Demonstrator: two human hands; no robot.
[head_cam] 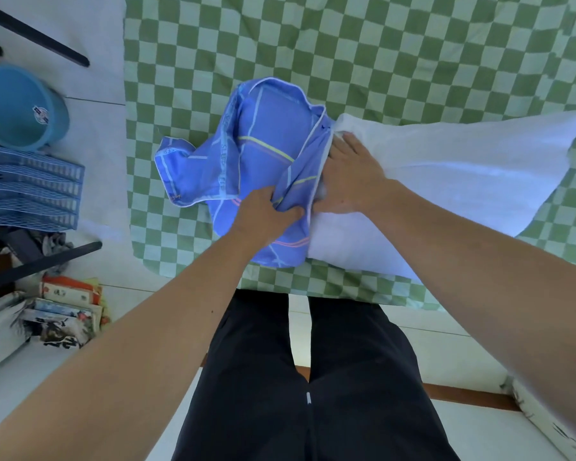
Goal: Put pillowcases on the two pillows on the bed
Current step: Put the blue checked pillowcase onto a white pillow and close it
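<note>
Two hands at pillowcase point(263, 154) mouth: L hand point(263, 214) fingers bunched on cloth, R hand point(350, 181) flat on pillow point(446, 181).

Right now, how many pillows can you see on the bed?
1. The white pillow lies across the checkered bed, its left end going into the blue pillowcase. A second pillow isn't in view; it may be out of frame.
</note>
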